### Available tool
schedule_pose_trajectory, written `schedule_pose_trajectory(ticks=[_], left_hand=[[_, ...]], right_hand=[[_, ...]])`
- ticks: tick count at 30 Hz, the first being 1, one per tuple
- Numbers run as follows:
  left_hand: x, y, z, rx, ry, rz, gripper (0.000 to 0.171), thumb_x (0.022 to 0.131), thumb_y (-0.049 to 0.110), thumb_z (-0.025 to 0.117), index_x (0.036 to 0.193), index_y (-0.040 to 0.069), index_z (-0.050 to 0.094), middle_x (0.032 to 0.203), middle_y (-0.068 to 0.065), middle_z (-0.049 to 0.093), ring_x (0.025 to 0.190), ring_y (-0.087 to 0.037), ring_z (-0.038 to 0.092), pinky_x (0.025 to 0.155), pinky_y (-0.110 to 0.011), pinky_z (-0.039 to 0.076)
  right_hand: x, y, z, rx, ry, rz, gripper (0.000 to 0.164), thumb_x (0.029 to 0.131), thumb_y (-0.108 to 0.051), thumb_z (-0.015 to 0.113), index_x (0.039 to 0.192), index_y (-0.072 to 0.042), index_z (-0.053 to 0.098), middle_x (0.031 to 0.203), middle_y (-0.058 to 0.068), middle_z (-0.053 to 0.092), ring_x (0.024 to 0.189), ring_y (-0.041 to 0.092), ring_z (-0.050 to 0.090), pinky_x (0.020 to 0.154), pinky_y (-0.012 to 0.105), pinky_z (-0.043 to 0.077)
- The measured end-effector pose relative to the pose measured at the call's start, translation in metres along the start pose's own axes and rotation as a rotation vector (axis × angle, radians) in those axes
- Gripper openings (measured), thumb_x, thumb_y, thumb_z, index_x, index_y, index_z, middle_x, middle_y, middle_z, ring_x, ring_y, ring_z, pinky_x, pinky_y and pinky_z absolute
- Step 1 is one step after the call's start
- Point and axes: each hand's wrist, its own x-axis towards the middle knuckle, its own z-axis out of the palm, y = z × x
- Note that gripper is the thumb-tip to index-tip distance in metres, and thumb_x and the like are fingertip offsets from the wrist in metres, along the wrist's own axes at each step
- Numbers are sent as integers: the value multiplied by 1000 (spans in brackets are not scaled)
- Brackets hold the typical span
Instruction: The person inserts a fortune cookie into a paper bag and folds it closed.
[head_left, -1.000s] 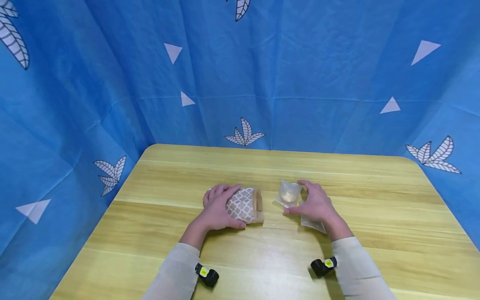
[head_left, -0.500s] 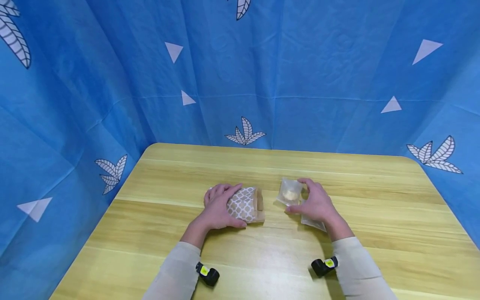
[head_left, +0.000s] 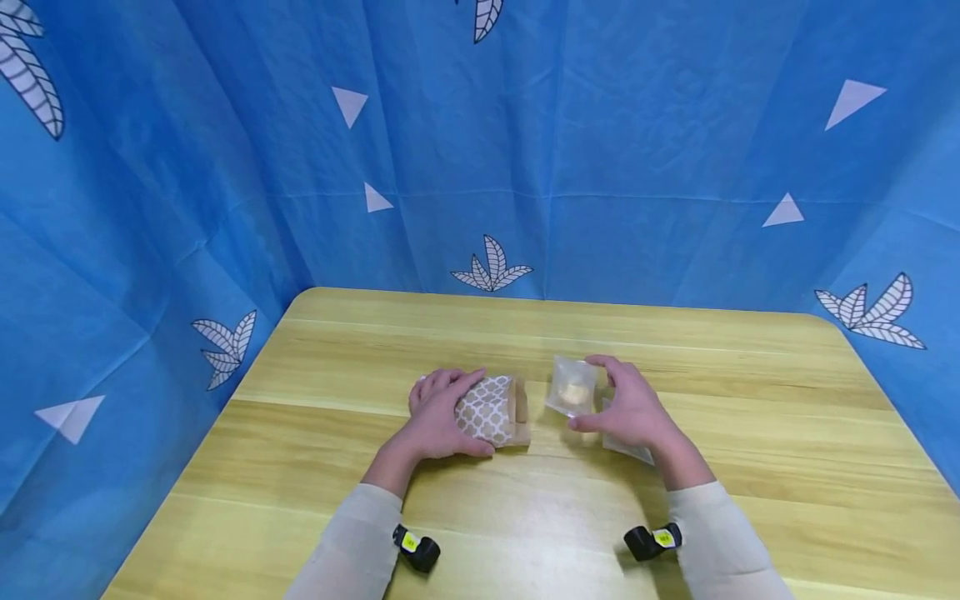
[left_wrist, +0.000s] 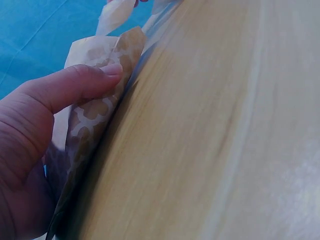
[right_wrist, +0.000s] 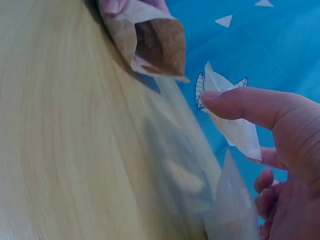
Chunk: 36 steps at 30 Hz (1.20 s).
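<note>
A brown paper bag (head_left: 483, 410) with a white lattice print lies on its side on the table, its mouth facing right. My left hand (head_left: 442, 421) grips it, thumb on the near side and fingers over the far side. In the right wrist view the bag's mouth (right_wrist: 160, 45) gapes open. My right hand (head_left: 630, 404) pinches a small translucent packet (head_left: 572, 387) by its edges between thumb and fingers. Something pale and round shows inside it. The packet hangs just above the table, a short way right of the bag. A second translucent packet (head_left: 628, 448) sits under my right palm, partly hidden.
The wooden table (head_left: 375, 333) has rounded far corners. A blue curtain (head_left: 637, 150) with white leaves and triangles stands behind it and along the sides. Small black cameras (head_left: 420, 552) are strapped at both wrists.
My right hand has shifted slightly left with the pinched packet, which has come up off the table. The second packet stays behind. My left hand and the bag have kept their place.
</note>
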Motion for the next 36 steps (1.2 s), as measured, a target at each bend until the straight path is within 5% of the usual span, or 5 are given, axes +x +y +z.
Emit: schedule_pose_trajectory(ticks=[23,36], left_hand=[[-1,-1,0,0,-12,-4,113,56,52,93,154,30,40,145,-5,40,136,-31,24,112,-57,4],[-1,-1,0,-8,-16,-5,114,56,53,93,155,31,39,145,-4,40,136,-30,24,112,-55,3]], right_hand=[[-7,-22,25,-77,-87,-131,100,60,-36,95,146,-15,48,129,10,54,111,29,52,88,58,42],[-3,-32,29,-166,-85,-113,104,57,-33,96,146,-13,47,121,9,57,109,31,54,93,61,37]])
